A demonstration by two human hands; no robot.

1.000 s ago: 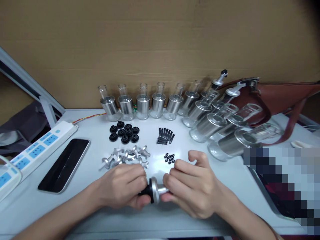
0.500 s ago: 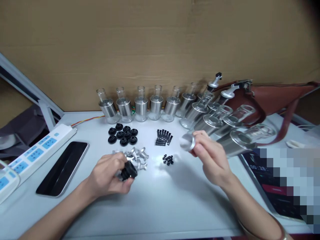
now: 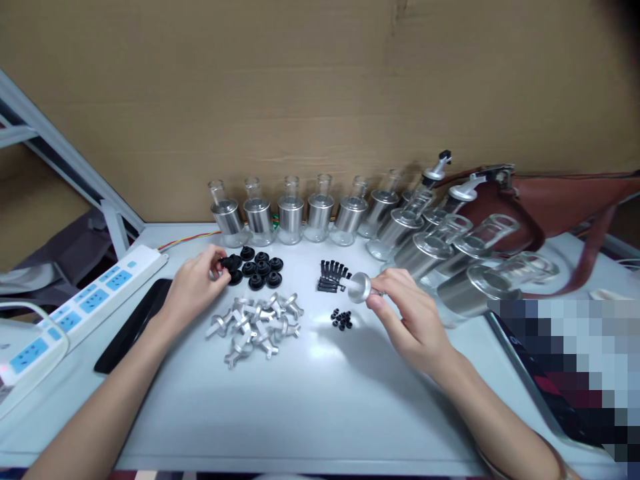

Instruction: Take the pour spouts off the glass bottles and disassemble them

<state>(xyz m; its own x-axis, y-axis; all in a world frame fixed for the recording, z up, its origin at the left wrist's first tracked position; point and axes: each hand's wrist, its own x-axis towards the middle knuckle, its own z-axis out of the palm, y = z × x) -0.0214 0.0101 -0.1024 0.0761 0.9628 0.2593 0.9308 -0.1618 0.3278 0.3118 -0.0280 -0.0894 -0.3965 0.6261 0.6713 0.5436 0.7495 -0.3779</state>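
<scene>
My left hand (image 3: pixel 200 273) is at the left side of a group of black ribbed rubber stoppers (image 3: pixel 262 268), its fingertips closed around one black stopper (image 3: pixel 230 262). My right hand (image 3: pixel 413 310) pinches a silver metal pourer spout (image 3: pixel 359 288). Its round flange faces left, and a short pale stem points towards several small black tubes (image 3: pixel 327 288) lying on the table. Below the stoppers lies a loose heap of silver pourer spouts (image 3: pixel 257 327). Tiny black caps (image 3: pixel 342 320) form a small cluster left of my right hand.
Glass bottles with metal sleeves (image 3: pixel 291 217) line the back and right; two carry pourers. A brown leather bag (image 3: pixel 565 207) sits behind them. On the left are a white power strip (image 3: pixel 83 310) and a black phone (image 3: pixel 130 333); a dark-screened device (image 3: pixel 545 380) lies at right.
My left hand has moved up and left with the black stopper, from over the silver spouts to the stopper group. The right hand has turned the spout slightly and shifted a little left.
</scene>
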